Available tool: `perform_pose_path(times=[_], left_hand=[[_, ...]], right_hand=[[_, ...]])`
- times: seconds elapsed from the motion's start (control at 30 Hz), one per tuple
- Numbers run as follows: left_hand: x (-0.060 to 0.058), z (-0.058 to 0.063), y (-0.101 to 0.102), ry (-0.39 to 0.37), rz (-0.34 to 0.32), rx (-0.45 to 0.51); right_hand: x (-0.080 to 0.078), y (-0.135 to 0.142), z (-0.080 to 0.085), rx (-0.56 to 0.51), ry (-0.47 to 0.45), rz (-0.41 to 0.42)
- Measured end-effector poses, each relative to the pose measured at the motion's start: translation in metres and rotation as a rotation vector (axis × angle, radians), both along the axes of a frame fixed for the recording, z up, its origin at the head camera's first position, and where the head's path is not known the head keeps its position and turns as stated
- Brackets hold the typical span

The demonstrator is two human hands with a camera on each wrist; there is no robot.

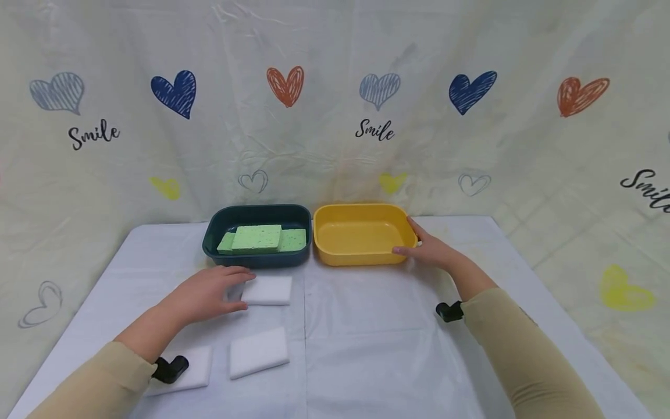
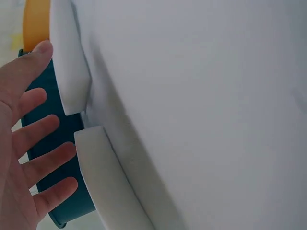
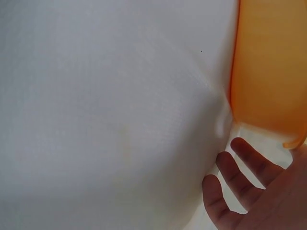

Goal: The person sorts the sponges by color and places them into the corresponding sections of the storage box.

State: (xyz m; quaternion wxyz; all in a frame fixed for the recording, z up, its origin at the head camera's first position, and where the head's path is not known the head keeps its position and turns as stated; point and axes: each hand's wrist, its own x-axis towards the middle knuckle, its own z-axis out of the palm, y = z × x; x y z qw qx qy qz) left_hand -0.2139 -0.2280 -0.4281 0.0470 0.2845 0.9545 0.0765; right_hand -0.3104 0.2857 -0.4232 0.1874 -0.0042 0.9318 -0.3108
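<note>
My left hand (image 1: 206, 294) hovers over the table with fingers spread, thumb and fingertips right at the left end of a white sponge (image 1: 269, 291). Its grasp is empty in the left wrist view, where white sponges (image 2: 72, 62) show beside the fingers. Behind it stands a dark teal basin (image 1: 256, 261) with several green sponges (image 1: 256, 238) stacked inside. My right hand (image 1: 434, 250) rests against the right end of a yellow basin (image 1: 361, 256), thumb on its front wall and a finger at the rim. Three spread fingers (image 3: 240, 179) hang beside the basin in the right wrist view.
Another white sponge (image 1: 259, 352) lies closer to me, and a third (image 1: 191, 369) is partly covered by my left wrist. Both basins stand side by side at the back edge of the white-covered table (image 1: 377, 337). A curtain (image 1: 324, 145) printed with hearts hangs behind.
</note>
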Motion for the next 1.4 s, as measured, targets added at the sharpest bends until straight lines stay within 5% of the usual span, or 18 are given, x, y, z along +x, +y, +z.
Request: perform_pose_path(times=[0.67,1.4], left_hand=[[-0.018,0.0,0.009,-0.084,-0.032,-0.076],[0.001,0.033,0.02,-0.081,0.008,0.058]], right_hand=[[0.001,0.004,0.006,0.014,-0.011,0.005],[-0.003,0.002,-0.003,0.001,-0.002,-0.009]])
